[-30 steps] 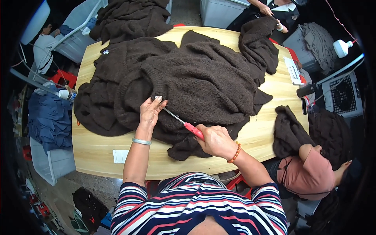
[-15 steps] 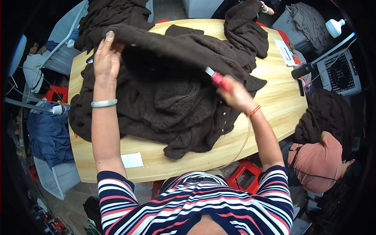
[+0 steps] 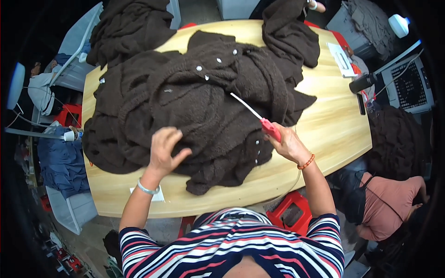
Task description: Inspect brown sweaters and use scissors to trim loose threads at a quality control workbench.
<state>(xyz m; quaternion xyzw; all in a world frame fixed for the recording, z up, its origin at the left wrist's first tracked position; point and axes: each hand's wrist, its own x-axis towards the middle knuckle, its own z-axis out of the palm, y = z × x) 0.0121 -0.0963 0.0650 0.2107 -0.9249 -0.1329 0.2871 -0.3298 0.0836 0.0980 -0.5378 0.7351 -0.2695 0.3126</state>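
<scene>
A dark brown knit garment (image 3: pixel 194 111) with shiny pale buttons lies bunched over the table, its folds piled up in the middle. My left hand (image 3: pixel 165 150) is over the near part of the knit, empty, fingers bent and thumb apart. Whether its fingertips touch the cloth I cannot tell. In my right hand (image 3: pixel 289 143) is a red-handled tool (image 3: pixel 271 129) with a long, narrow, pale tip. That tip points up and left over the garment's folds. A thin pale cord runs below my right hand toward the table's near edge.
The garment rests on a light wooden table (image 3: pixel 222 204). More brown knitwear (image 3: pixel 127 34) is heaped at far left, and another piece (image 3: pixel 292 34) at far right, near another person's hand. A black cylinder (image 3: pixel 363 83) stands at the right edge. One person (image 3: pixel 389 204) bends at the right.
My left hand has let go of the raised brown knit and moved down toward me. The knit has dropped onto the pile, showing its buttons. My right hand has moved slightly nearer with the tool.
</scene>
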